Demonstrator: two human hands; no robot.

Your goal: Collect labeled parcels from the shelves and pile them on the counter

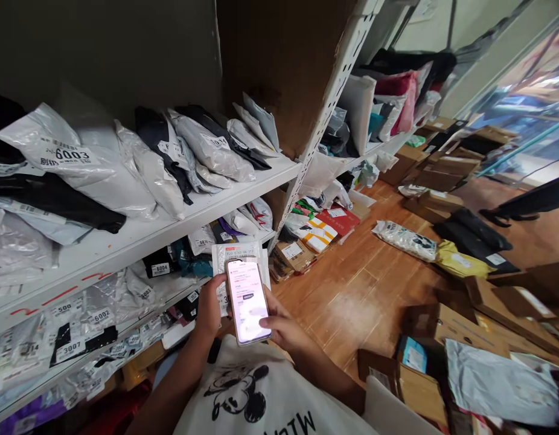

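A lit smartphone (249, 302) is held upright in front of my body, its pale pink and white screen facing me. My left hand (210, 308) is closed along its left edge. My right hand (282, 323) is closed around the lower right side, with the thumb lying on the screen. Behind the phone sits a white mailer bag (220, 257) with a printed label, mostly covered by the phone. My fingers behind the phone are hidden, so I cannot tell which hand bears the mailer.
White shelves (256, 184) on the left carry several bagged parcels (211, 145) with number labels. A perforated metal post (313, 139) rises beside them. Cardboard boxes (465, 326), a yellow parcel (463, 260) and a grey mailer (499, 380) lie on the wooden floor (336, 296) to the right.
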